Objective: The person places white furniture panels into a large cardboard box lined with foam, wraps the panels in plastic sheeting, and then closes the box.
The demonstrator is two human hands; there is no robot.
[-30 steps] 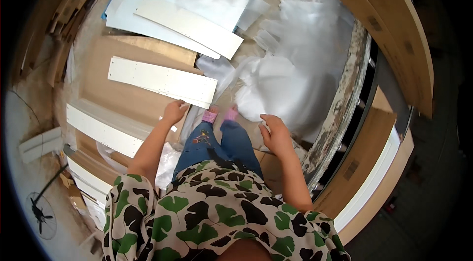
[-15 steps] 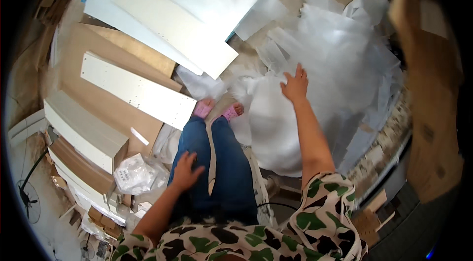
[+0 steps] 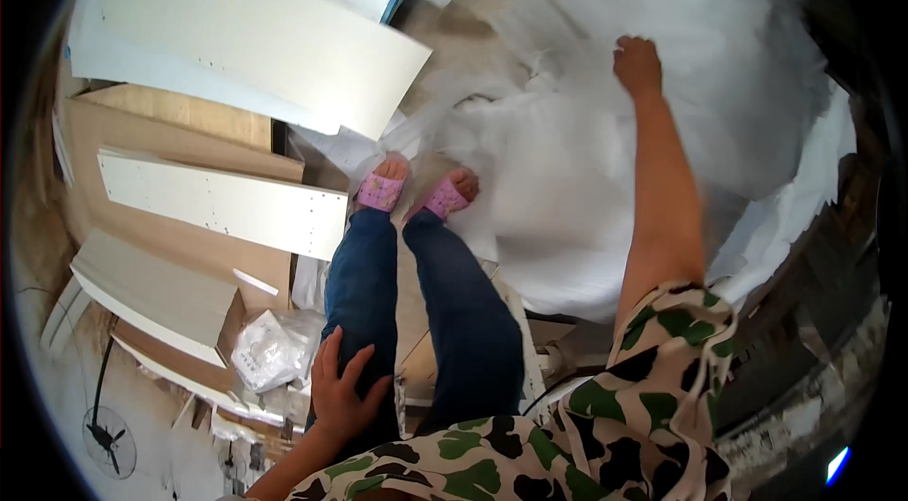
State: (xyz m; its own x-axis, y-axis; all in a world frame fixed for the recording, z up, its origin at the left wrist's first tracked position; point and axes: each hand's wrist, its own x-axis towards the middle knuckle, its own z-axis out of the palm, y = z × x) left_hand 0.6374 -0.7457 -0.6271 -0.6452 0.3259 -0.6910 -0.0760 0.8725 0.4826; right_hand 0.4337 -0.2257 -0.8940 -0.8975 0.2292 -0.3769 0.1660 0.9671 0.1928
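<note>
My right hand (image 3: 638, 66) reaches forward over a heap of translucent white foam sheet (image 3: 577, 208). Its fingers are curled closed on the sheet; the fold between them is hard to make out. On my left thigh lies my left hand (image 3: 345, 392), with fingers apart and nothing in it. A long white board with small holes (image 3: 222, 203) lies to the left of my feet. Beyond it, a wider white panel (image 3: 255, 37) rests on larger pale sheets.
Stacked boards (image 3: 151, 293) stand at the left, with a clear plastic bag of white pieces (image 3: 274, 350) beside them. A fan (image 3: 109, 444) is at the lower left. Brown cardboard (image 3: 180, 151) lies under the holed board. My feet in pink slippers (image 3: 383, 191) are close to the foam.
My right hand has moved forward and right, and its spread fingers have closed on the foam sheet. My left hand has settled on my thigh. My legs are farther apart, and the view has turned.
</note>
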